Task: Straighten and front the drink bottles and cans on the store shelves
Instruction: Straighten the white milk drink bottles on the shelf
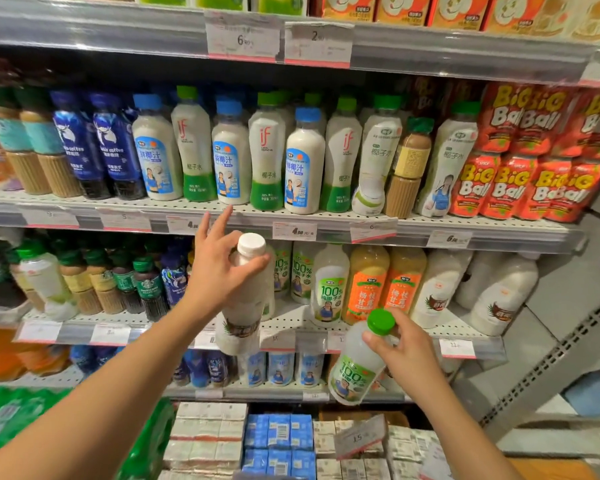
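My left hand grips the neck of a tall white-capped bottle of milky drink, held upright in front of the third shelf. Its index finger points up toward the shelf above. My right hand pinches the neck of a green-capped coconut water bottle, which hangs tilted, its base leaning left, below that shelf's front edge. Behind both stand a matching green-labelled bottle and two orange-labelled bottles.
The shelf above carries blue-capped and green-capped coconut drinks, dark blue coffee bottles and red Big Ball packs. One brown-lidded bottle stands among the coconut waters. Cartons fill the bottom; a grey upright frame bounds the right.
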Tool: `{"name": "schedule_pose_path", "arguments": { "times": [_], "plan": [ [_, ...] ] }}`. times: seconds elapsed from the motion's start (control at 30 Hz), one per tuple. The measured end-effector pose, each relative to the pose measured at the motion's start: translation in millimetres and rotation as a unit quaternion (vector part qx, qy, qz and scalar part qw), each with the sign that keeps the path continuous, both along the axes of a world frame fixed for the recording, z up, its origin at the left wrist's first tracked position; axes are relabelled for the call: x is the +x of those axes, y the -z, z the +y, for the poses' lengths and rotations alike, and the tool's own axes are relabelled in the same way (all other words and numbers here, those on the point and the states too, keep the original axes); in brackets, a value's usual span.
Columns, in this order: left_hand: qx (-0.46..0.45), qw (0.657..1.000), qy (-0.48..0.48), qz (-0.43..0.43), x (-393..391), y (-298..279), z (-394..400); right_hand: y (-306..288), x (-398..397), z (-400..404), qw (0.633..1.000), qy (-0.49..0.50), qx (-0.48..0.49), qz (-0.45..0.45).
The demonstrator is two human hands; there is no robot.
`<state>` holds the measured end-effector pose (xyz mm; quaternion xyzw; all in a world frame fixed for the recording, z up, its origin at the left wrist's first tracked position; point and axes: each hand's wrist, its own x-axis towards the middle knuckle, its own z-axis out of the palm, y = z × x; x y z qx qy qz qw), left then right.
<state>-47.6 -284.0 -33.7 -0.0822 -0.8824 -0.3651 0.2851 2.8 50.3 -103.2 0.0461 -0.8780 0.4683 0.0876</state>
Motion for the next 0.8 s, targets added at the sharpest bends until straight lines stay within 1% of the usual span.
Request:
{"name": "schedule_pose_path", "arguments": {
  "times": [0.1,0.2,0.3,0.47,0.57,0.63,0.8],
  "plan": [
    [-0.016,1.000,-0.005,0.004,-7.6,2.3,-16.1,-6.8,-15.7,-19.4,1.000,-0.019,-0.006,0.011],
    [-0.057,0.998,-0.007,0.016,-13.5,5.5,-24.4,-18.9,-33.3,-39.9,0.998,-0.053,-0.017,0.019],
    [-0.080,0.997,-0.006,0.022,-18.1,9.6,-33.2,-31.0,-52.2,-63.4,0.997,-0.078,-0.008,0.030],
    [-0.136,0.990,0.004,0.030,-21.1,14.6,-44.8,-35.2,-87.3,-96.9,0.996,-0.085,-0.007,0.038],
    [-0.134,0.991,0.004,0.024,-21.3,13.1,-48.4,-34.5,-105.5,-114.7,0.996,-0.084,0.007,0.025],
    [-0.131,0.991,0.008,0.018,-21.6,11.5,-50.6,-33.9,-119.2,-125.3,0.997,-0.075,0.031,-0.007],
    [-0.153,0.988,0.004,0.015,-21.2,13.6,-49.9,-40.2,-149.0,-143.3,0.987,-0.047,0.143,-0.056]
  ]
}}
